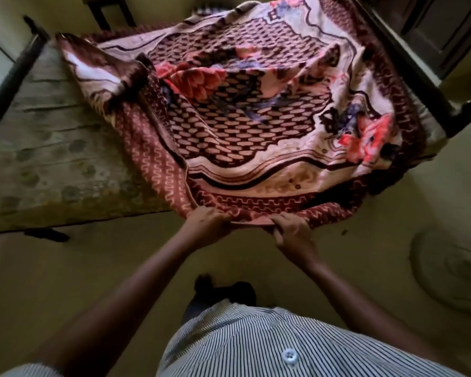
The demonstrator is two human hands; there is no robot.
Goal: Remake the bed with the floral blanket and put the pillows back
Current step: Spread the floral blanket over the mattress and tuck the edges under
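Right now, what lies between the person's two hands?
In the head view, only a short stretch of the near edge of the blanket, which the left hand and right hand both grip.

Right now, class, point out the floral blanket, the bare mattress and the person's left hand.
floral blanket (242, 137): head view, checked centre panel.
mattress (52, 159): head view, bare top surface.
left hand (210, 221): head view, back of the hand, gripping the blanket's edge.
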